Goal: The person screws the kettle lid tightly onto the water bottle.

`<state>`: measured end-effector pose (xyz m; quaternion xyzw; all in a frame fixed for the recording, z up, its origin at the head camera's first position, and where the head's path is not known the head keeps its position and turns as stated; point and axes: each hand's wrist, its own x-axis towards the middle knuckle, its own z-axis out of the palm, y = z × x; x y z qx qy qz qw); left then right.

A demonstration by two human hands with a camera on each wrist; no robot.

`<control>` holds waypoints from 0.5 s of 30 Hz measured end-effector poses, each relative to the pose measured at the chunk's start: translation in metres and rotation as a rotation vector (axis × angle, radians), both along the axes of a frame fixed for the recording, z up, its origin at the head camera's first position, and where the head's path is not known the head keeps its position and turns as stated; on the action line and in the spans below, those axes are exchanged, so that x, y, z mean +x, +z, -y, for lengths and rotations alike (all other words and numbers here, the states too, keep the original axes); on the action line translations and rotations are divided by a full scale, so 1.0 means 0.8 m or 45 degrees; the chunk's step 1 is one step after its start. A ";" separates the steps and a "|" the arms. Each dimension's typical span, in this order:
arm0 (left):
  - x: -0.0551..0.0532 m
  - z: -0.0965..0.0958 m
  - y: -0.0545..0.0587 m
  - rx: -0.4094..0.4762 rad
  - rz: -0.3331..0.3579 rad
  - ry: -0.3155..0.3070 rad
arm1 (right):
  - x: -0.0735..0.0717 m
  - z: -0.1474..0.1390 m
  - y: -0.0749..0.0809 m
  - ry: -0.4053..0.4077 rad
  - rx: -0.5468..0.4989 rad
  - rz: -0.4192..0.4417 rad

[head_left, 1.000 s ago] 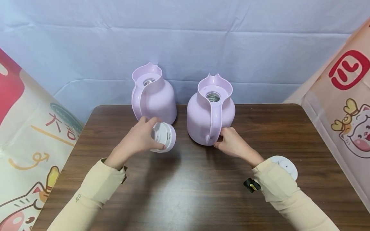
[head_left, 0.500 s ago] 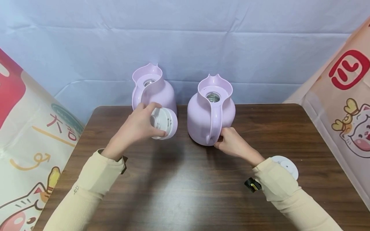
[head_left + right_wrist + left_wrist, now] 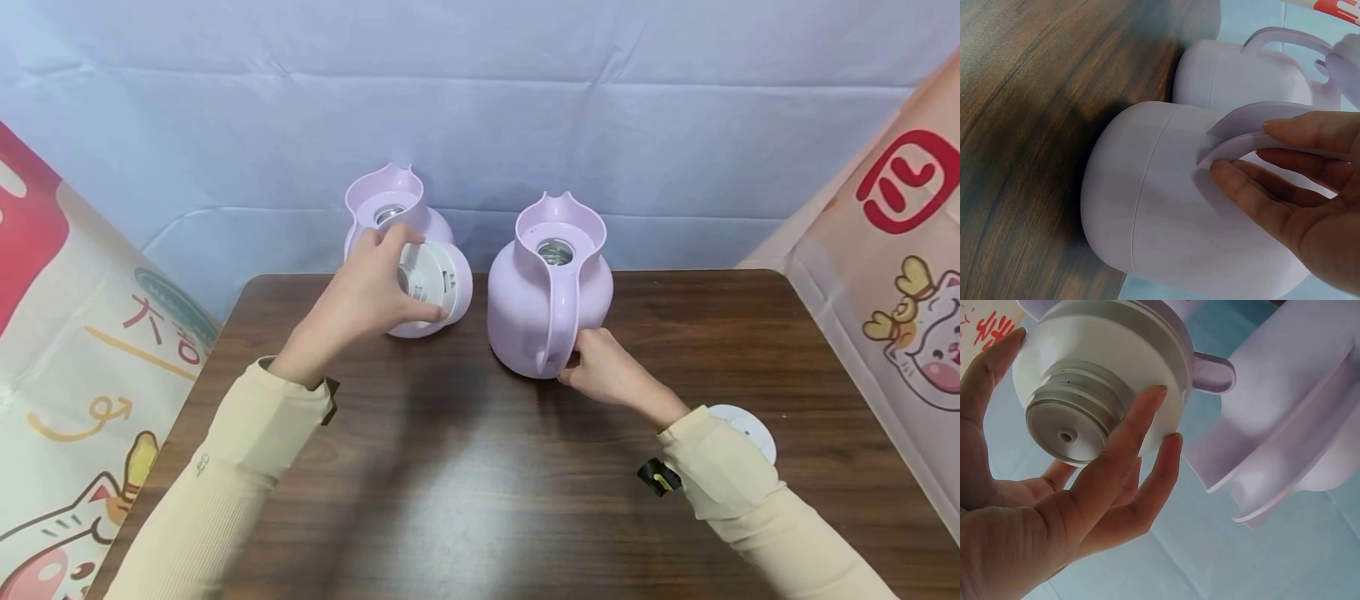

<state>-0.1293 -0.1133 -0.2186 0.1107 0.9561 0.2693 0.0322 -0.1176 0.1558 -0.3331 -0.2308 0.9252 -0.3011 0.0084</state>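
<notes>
My left hand (image 3: 356, 292) grips a screw-in jug lid (image 3: 435, 271) by its edge, held tilted in the air before the left lavender thermos jug (image 3: 437, 227). In the left wrist view the lid (image 3: 1104, 344) shows a white underside, a threaded plug with a small hole, and a lavender tab. My right hand (image 3: 611, 371) pinches the lower part of the handle (image 3: 1235, 149) of the right lavender thermos jug (image 3: 517, 308). Both jugs stand upright with their mouths uncovered. The lid and left hand hide part of the left jug.
A white round lid-like disc (image 3: 757, 429) lies on the wooden table (image 3: 465, 500) at the right, partly behind the right sleeve. A pale cloth (image 3: 480, 125) hangs behind the table, and printed sheets (image 3: 915, 317) flank both sides.
My left hand has lifted the lid up and away from me, slightly rightward, so it now covers more of the left jug. The right hand and its jug stay in place.
</notes>
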 end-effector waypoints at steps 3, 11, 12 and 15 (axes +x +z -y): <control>-0.006 -0.002 0.004 -0.010 -0.020 -0.013 | -0.001 -0.001 0.000 0.002 -0.004 0.007; -0.017 -0.005 0.016 0.014 -0.079 -0.021 | -0.001 -0.001 0.001 0.002 -0.005 0.023; -0.018 -0.006 0.018 0.010 -0.072 -0.018 | -0.001 -0.001 0.001 0.002 -0.006 0.025; -0.021 -0.007 0.025 0.005 -0.053 -0.012 | -0.001 -0.001 0.001 0.001 -0.011 0.025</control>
